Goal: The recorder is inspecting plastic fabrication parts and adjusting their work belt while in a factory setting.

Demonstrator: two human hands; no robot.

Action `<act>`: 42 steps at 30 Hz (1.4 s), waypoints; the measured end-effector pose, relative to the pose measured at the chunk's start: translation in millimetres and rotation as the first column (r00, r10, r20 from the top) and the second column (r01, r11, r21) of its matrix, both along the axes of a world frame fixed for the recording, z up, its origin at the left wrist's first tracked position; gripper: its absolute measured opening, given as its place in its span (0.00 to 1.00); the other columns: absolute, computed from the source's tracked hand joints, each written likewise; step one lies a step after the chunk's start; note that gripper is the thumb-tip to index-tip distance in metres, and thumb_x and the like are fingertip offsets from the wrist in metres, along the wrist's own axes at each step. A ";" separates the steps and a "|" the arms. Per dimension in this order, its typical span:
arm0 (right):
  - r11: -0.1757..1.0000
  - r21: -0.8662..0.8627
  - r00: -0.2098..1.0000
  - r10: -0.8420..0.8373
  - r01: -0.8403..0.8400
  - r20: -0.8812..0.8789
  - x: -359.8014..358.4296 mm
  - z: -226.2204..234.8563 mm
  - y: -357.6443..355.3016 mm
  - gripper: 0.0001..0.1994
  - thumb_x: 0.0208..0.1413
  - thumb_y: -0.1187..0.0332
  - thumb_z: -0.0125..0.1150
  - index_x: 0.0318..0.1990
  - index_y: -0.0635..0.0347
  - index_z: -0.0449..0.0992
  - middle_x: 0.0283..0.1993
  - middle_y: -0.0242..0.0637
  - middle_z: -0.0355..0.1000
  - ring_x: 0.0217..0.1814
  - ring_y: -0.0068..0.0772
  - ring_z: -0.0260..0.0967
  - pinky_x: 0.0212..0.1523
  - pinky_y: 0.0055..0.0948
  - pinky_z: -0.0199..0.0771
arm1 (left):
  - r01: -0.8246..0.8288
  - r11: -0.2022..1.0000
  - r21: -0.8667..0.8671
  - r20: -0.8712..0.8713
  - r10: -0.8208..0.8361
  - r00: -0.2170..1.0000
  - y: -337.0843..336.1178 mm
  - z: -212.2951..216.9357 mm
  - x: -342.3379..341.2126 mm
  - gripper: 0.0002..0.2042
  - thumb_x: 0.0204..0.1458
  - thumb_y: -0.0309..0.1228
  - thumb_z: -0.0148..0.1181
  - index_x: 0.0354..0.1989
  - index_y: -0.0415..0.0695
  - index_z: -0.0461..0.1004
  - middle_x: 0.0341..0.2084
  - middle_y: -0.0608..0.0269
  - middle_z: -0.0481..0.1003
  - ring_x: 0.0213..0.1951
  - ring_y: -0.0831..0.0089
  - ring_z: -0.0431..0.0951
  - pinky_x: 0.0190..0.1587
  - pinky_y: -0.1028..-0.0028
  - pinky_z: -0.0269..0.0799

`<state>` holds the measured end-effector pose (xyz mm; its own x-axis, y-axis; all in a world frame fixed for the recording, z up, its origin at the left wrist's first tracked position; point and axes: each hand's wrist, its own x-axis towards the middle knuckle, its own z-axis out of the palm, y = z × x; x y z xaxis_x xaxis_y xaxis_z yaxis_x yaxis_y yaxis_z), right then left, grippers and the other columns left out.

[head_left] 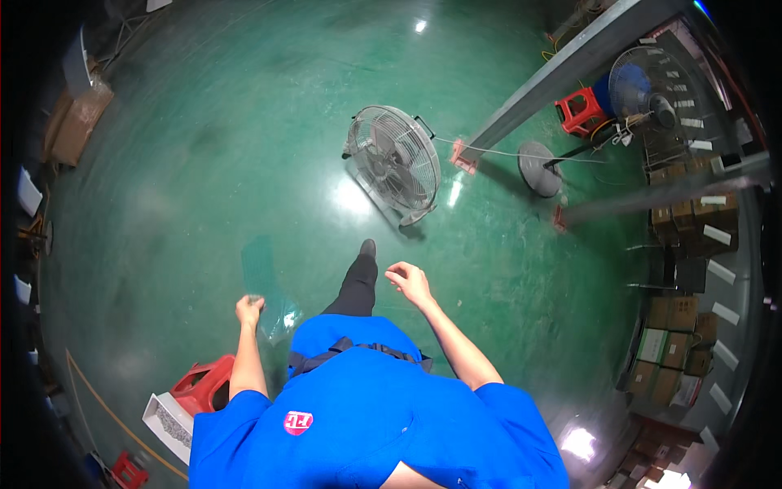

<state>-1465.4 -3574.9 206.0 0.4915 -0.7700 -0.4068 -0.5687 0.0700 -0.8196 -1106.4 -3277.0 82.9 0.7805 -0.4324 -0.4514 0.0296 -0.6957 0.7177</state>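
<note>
My left hand (pixel 248 310) is out in front at the left, its fingers closed on the gathered top of what looks like a clear plastic bag (pixel 262 273). The see-through sheet shows as a faint bluish patch against the green floor, with a shiny glint low on it. To the right, my right hand (pixel 410 282) is held forward of my waist, fingers curled together, and nothing shows in it. One leg in black trousers (pixel 355 287) is stepping ahead between the hands.
A large floor fan (pixel 396 163) stands ahead, its cable running right past a grey post (pixel 538 81). Beyond it is a pedestal fan (pixel 639 90) beside a red stool (pixel 580 112). Cartons (pixel 672 350) line the right. Behind my left arm are another red stool (pixel 204 385) and a white box (pixel 169 428).
</note>
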 end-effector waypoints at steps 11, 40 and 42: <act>0.975 0.087 0.973 -0.192 0.204 -0.128 -60.7 -61.1 -414.5 0.12 0.51 0.61 0.59 0.31 0.63 0.78 0.27 0.35 0.76 0.26 0.24 0.73 0.24 0.26 0.74 | -0.006 0.889 0.457 0.156 -0.074 0.985 -205.8 51.4 -137.5 0.06 0.41 0.26 0.64 0.29 0.40 0.76 0.22 0.54 0.78 0.26 0.67 0.79 0.33 0.68 0.73; 0.676 0.522 0.817 0.572 -0.520 0.072 92.2 -329.6 -694.2 0.09 0.42 0.70 0.68 0.31 0.60 0.76 0.24 0.32 0.74 0.21 0.19 0.71 0.16 0.17 0.69 | -0.374 0.655 0.656 -0.052 0.533 0.844 -376.9 74.9 -474.7 0.06 0.41 0.29 0.58 0.23 0.38 0.74 0.18 0.57 0.76 0.23 0.65 0.78 0.29 0.70 0.71; 0.686 0.546 0.844 0.530 -0.481 0.078 86.8 -332.5 -689.9 0.08 0.42 0.70 0.68 0.30 0.60 0.76 0.24 0.31 0.74 0.21 0.19 0.71 0.16 0.17 0.69 | -0.312 0.664 0.680 -0.058 0.472 0.880 -384.2 75.9 -463.9 0.06 0.41 0.29 0.58 0.23 0.38 0.74 0.18 0.57 0.76 0.22 0.67 0.78 0.29 0.70 0.71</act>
